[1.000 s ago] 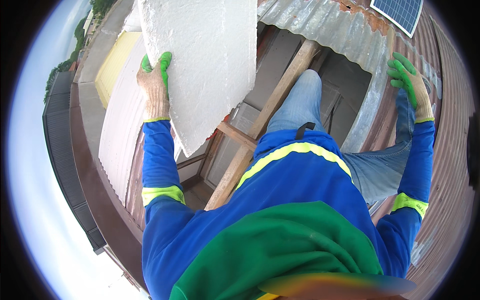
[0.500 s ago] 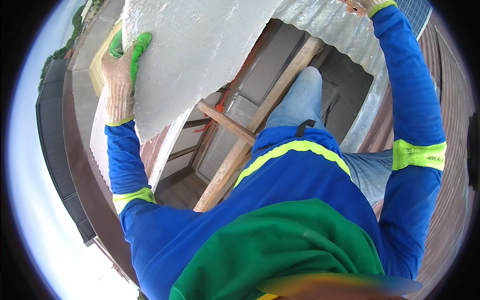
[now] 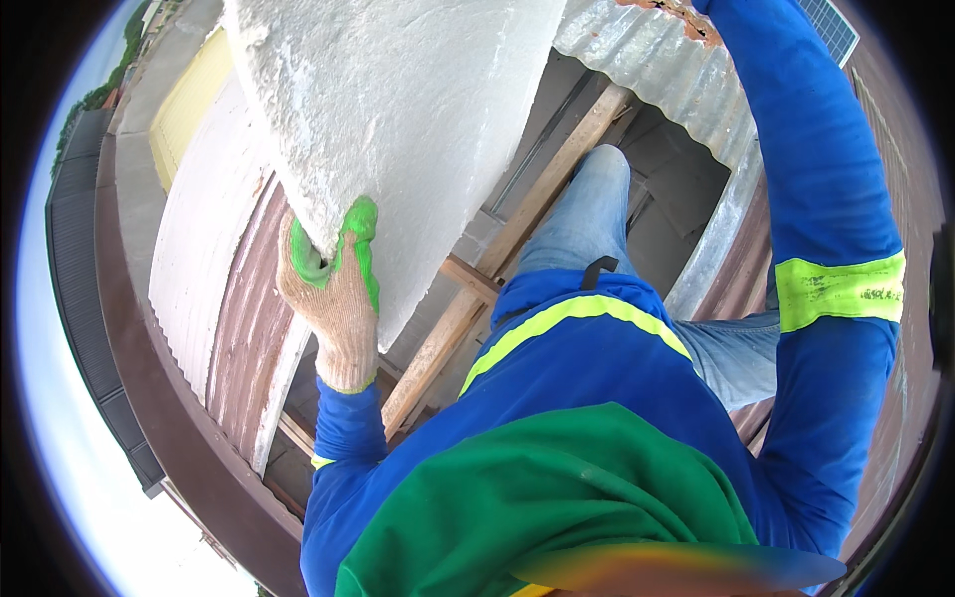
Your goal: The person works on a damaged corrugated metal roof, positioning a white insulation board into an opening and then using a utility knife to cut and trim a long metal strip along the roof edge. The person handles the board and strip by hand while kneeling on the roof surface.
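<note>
A large light-grey sheet [image 3: 408, 129] with a rough surface and a ragged edge slants over the opening in the roof. My left hand [image 3: 336, 294], in a knit glove with green-coated fingers, grips its left edge near the lower corner. The thumb lies on the upper face, and the other fingers curl round the edge and are partly hidden. My right arm [image 3: 811, 179] reaches up past the top edge of the view, so the right hand is out of sight. Whether that hand touches the sheet cannot be seen.
Wooden beams [image 3: 542, 204] cross the opening, with a dim space below. My jeans-clad knee [image 3: 597, 189] is over it. Corrugated metal [image 3: 662, 75] borders the far side; brown roofing [image 3: 249, 308] lies left. A solar panel [image 3: 831, 28] stands far right, and a dark roof edge [image 3: 129, 279] curves left.
My left hand has moved right and nearer to my body, with the sheet's edge in it. The sheet has swung over more of the opening. My right hand has gone out past the top edge.
</note>
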A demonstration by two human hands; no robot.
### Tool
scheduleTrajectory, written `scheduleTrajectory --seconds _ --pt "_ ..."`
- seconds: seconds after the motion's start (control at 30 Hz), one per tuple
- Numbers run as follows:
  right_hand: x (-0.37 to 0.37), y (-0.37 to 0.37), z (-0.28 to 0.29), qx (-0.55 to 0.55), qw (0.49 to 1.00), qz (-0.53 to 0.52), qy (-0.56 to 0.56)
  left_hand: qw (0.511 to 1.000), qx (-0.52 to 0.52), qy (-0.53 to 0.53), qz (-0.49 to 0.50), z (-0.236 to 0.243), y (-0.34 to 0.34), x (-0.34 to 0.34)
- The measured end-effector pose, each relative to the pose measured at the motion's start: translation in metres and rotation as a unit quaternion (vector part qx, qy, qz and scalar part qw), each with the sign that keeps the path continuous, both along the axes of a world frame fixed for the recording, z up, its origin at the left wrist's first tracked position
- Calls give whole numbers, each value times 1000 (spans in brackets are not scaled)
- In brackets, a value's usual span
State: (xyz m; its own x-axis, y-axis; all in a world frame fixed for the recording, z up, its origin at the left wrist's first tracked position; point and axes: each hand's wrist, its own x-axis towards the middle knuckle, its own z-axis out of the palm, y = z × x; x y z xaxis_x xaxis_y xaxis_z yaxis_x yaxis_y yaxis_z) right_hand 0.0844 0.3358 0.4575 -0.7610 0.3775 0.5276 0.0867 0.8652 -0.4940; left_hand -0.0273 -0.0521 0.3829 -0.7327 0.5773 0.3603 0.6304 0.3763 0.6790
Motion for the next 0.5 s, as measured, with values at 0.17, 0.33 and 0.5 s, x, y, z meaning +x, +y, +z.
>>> scheduleTrajectory --seconds 0.17,0.33,0.5 --pt "-29 -30 30 101 994 51 -9 999 34 32 -12 -39 -35 24" --pt "-42 -56 49 173 981 78 -28 997 68 27 -9 -100 -25 16" --pt "-22 -71 67 197 975 92 -47 998 47 -44 3 -83 -15 21"
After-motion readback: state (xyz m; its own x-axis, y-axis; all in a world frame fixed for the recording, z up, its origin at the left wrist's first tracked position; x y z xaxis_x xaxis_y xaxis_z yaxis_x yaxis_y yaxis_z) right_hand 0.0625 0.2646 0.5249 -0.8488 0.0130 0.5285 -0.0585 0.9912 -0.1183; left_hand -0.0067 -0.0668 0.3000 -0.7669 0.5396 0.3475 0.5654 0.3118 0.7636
